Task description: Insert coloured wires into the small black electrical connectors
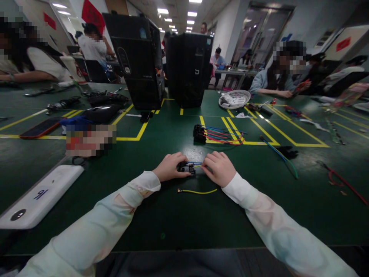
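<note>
Connector [189, 169] between the hands [169, 167] [221, 169], wire [198, 192] nearer, connector bundle [199, 134] behind, basket [240, 94] right-rear.

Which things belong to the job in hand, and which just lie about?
Likely job:
black part in left hand
wires at right hand
loose yellow wire
wired black parts

Likely just lying about:
white device
orange-edged device
black computer towers

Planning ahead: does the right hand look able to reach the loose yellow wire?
Probably yes: the loose yellow wire lies close by, nothing between, though the right hand seems to grip another wire.
</note>
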Available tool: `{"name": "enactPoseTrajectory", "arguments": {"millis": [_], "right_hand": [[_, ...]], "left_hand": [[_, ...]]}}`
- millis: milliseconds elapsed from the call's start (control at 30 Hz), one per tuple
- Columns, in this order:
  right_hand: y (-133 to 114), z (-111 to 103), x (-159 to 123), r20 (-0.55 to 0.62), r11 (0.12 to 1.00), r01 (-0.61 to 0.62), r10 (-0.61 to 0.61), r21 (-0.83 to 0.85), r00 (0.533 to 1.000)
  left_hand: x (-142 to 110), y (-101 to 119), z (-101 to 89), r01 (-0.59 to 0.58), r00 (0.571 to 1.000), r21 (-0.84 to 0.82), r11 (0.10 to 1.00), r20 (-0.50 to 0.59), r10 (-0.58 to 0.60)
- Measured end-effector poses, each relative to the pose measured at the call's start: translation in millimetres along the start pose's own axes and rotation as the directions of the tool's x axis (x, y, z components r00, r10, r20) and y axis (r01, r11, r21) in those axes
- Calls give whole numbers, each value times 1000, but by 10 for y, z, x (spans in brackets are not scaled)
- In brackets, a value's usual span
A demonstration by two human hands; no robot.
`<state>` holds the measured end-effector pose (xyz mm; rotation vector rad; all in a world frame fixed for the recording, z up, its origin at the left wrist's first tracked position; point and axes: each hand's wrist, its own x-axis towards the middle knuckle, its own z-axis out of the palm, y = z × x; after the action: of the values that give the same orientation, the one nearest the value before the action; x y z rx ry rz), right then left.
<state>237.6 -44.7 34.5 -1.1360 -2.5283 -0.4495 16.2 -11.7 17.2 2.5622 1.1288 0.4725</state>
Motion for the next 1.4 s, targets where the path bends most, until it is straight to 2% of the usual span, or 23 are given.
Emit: {"name": "enactPoseTrajectory", "arguments": {"millis": [67,233,400,567,733,933,1067,1233,1400], "right_hand": [[4,1,-2,-13,1000,-21,21,2,1000],[16,11,-9,22,996,80,-81,46,996],[-1,13,-12,-12,1000,-23,23,1,1000],[0,16,-14,44,996,64,-67,57,997],[-18,22,-22,25,999,-47,46,24,999],[-10,24,-20,80,993,-14,4,121,997],[-35,16,-19,41,992,-93,90,82,995],[-46,20,-24,52,997,-44,41,71,998],[-40,36,-26,10,998,-59,58,37,998]], "left_hand": [[1,3,-3,4,1000,0,1000,1,-4],[2,-1,-2,-2,1000,5,1000,3,2],[2,-5,5,-6,1000,22,1000,0,6],[-2,-18,15,-15,1000,18,1000,1,15],[-2,-27,19,-17,1000,17,1000,-4,17],[-4,-29,29,-18,1000,24,1000,-8,19],[-8,-34,36,-15,1000,24,1000,-14,15],[-8,-30,33,-17,1000,24,1000,-15,17],[-1,-14,16,-7,1000,27,1000,1,7]]}}
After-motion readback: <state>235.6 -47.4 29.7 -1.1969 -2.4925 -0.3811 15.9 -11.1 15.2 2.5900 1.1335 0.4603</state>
